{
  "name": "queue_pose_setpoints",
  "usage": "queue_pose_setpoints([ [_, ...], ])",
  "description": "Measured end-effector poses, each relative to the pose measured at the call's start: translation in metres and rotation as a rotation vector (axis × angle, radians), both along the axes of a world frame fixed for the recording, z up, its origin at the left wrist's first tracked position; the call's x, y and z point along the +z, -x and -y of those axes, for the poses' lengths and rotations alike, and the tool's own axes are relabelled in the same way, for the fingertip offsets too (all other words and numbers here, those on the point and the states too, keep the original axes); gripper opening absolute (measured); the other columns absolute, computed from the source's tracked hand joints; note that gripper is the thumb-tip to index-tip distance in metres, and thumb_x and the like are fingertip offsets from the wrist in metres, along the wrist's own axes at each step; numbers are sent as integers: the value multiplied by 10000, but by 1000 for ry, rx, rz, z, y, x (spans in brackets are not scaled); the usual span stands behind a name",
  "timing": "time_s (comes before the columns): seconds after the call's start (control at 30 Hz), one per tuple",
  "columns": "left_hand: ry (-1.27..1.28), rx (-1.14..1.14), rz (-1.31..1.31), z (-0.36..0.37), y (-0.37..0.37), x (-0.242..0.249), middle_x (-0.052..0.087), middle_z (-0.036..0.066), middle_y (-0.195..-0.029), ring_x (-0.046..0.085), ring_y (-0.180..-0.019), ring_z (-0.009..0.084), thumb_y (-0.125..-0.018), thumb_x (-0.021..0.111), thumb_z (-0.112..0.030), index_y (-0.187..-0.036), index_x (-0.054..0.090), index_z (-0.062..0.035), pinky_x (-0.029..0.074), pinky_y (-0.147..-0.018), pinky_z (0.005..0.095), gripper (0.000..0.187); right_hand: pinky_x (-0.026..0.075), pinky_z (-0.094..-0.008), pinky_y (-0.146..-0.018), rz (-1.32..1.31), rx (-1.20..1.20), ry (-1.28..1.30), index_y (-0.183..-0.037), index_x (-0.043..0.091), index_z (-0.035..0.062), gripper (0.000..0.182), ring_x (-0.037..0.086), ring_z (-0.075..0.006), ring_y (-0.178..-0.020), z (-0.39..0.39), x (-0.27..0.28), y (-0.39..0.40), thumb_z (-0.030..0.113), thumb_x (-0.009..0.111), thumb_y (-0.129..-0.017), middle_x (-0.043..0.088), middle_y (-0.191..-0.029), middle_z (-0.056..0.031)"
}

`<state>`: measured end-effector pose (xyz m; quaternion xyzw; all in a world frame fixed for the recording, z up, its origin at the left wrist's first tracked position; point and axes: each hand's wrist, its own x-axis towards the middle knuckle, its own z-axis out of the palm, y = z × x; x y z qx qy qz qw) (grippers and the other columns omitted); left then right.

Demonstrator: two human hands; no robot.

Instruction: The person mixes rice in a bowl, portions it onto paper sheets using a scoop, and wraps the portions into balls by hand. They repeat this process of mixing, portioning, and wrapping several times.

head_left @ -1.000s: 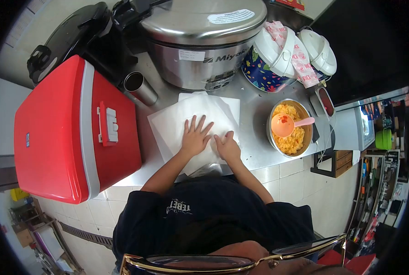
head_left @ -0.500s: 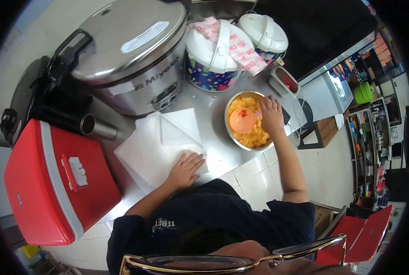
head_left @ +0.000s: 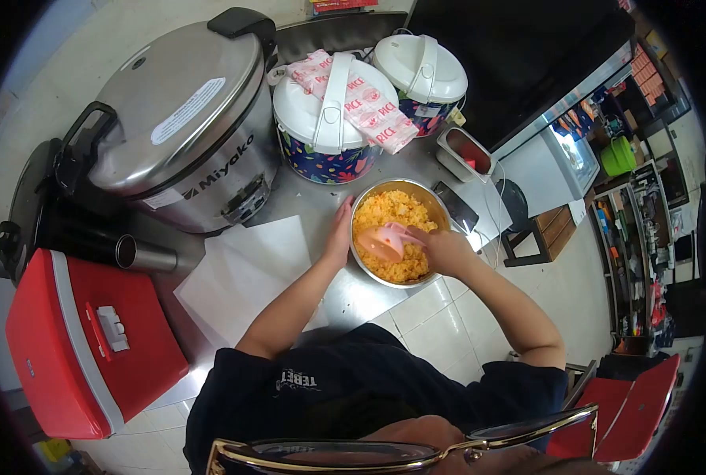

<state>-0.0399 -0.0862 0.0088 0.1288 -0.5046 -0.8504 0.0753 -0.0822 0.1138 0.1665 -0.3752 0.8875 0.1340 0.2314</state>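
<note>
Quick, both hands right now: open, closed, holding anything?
Left hand: open, flat against the round steel bowl of yellow rice.
Right hand: closed on the pink plastic scoop.

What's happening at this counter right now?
A person stands at a steel counter. Their right hand holds a pink scoop in a metal bowl of yellow rice, while the left hand rests against the bowl's rim. White paper sheets lie on the counter beside the bowl. Behind are a large Miyako rice cooker, two lidded floral rice pots, and a red cooler box on the left.
</note>
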Motion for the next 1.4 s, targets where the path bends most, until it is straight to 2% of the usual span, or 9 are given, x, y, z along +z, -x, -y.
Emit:
queue_pose_setpoints([
  [0.13,37,51,73,-15,4,-17,465,107,-1315,394,-1229,167,-980,380,-360,-1333,409,-13,281,-1030,283,496,538,-383,-601,-321,-274,17,-1440,122,107,738,658,-311,-702,-4,-3,16,151,524,-823,598,-980,-180],
  [0.27,52,127,113,-19,3,-16,556,70,-1204,496,-1093,126,-978,425,-277,-1299,454,-8,380,-936,253,420,541,-391,-661,-216,-306,119,-1437,137,92,719,655,-313,-793,12,-67,24,137,514,-827,600,-959,-201],
  [0.57,-71,341,115,-35,-1,-2,575,86,-1167,524,-1036,121,-976,428,-227,-1226,514,35,401,-901,246,372,547,-381,-602,-35,9,20,-1373,327,69,564,663,-291,-731,11,-28,-11,111,496,-837,608,-936,-186],
  [0.77,-168,372,62,-36,-1,6,570,94,-1181,539,-1058,151,-976,407,-166,-1226,511,41,421,-910,267,341,542,-375,-597,-156,-140,116,-1412,201,39,683,652,-305,-694,29,-78,-36,80,510,-805,601,-913,-192],
  [0.93,-116,386,-45,-46,-10,13,511,122,-1268,484,-1160,204,-999,261,-389,-1243,500,25,352,-999,318,537,532,-401,-579,-38,-214,211,-1424,105,-1,749,643,-347,-669,27,-43,-65,69,495,-789,609,-870,-223],
  [1.03,-385,341,-129,-57,-9,15,498,130,-1281,472,-1174,213,-971,160,-511,-1281,454,21,336,-1014,329,682,522,-405,-576,152,-352,316,-1428,110,9,758,643,-346,-671,30,-51,-53,61,484,-771,619,-808,-252],
  [1.23,-387,283,-276,-56,-5,2,398,148,-1378,368,-1279,241,-944,141,-570,-1298,418,44,265,-1071,353,761,507,-429,-589,492,-490,491,-1439,197,168,730,643,-319,-659,2,-48,-10,66,486,-776,626,-776,-244],
  [1.33,-326,269,-299,-62,-4,6,357,149,-1410,328,-1306,246,-948,125,-560,-1294,420,52,231,-1089,356,763,520,-416,-558,-155,-348,300,-1436,216,186,742,642,-309,-651,8,-63,-18,63,515,-768,613,-827,-186],
  [1.4,-265,305,-262,-63,-2,9,354,149,-1413,328,-1306,248,-947,118,-562,-1293,421,53,229,-1089,357,768,521,-417,-550,-198,-298,270,-1434,214,168,741,643,-305,-650,17,-60,-41,61,522,-769,606,-843,-177],
])
